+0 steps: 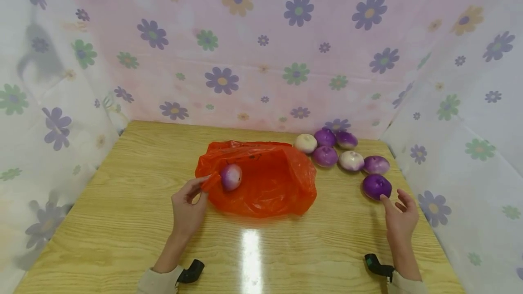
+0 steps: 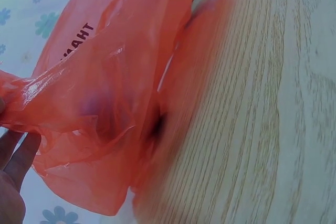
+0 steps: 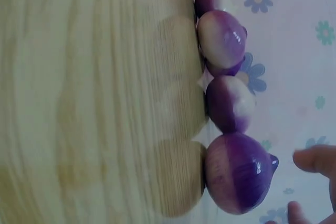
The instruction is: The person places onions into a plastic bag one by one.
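Bagging onions, looks like: left grip (image 1: 189, 207) pinches the red plastic bag (image 1: 303, 185) by its left rim, mid counter (image 1: 122, 203), purple-and-white onion (image 1: 231, 177) inside. Right grip (image 1: 401, 218), fingers loosely spread, nothing held, just beside the dark purple onion (image 1: 377, 186) near the right edge; next calls for curling round it.

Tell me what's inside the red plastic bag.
One purple-and-white onion shows inside the red plastic bag, at the left of its opening, near the left hand pinching the edge. Folds cover the corners; anything tucked there can't be seen.
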A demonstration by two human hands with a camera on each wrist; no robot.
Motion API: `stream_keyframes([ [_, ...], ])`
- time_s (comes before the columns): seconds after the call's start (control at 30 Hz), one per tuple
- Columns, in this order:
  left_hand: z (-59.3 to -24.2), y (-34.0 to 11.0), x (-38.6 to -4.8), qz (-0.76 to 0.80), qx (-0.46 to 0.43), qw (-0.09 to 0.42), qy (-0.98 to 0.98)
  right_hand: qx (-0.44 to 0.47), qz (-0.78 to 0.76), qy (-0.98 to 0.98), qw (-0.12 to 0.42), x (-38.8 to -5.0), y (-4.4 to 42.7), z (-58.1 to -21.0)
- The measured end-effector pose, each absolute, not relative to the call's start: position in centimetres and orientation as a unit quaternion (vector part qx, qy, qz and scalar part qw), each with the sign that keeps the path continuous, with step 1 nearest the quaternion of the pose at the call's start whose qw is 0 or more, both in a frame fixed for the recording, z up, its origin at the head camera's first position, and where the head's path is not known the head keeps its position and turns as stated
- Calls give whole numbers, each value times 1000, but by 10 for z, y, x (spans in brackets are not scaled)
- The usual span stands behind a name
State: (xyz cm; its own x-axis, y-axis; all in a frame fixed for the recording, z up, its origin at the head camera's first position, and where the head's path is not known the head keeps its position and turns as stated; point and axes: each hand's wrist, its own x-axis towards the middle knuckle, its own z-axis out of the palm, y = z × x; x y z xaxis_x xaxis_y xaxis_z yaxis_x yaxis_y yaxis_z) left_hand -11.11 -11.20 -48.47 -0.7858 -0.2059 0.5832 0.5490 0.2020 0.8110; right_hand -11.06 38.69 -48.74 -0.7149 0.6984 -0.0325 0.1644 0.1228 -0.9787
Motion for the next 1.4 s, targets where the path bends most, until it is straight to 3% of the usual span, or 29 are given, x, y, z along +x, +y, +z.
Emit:
stream_keyframes([
  [0.13,-482,-111,-111,-617,-114,309,-715,-309,552,-764,127,-114,391,-485],
  [0.23,-482,-112,-111,-621,-116,308,-711,-301,541,-780,91,-118,392,-486],
  [0.77,-485,-115,-113,-632,-123,303,-703,-268,532,-798,87,-137,400,-493],
  [1.4,-483,-113,-112,-633,-134,314,-695,-269,587,-759,78,-112,374,-489],
])
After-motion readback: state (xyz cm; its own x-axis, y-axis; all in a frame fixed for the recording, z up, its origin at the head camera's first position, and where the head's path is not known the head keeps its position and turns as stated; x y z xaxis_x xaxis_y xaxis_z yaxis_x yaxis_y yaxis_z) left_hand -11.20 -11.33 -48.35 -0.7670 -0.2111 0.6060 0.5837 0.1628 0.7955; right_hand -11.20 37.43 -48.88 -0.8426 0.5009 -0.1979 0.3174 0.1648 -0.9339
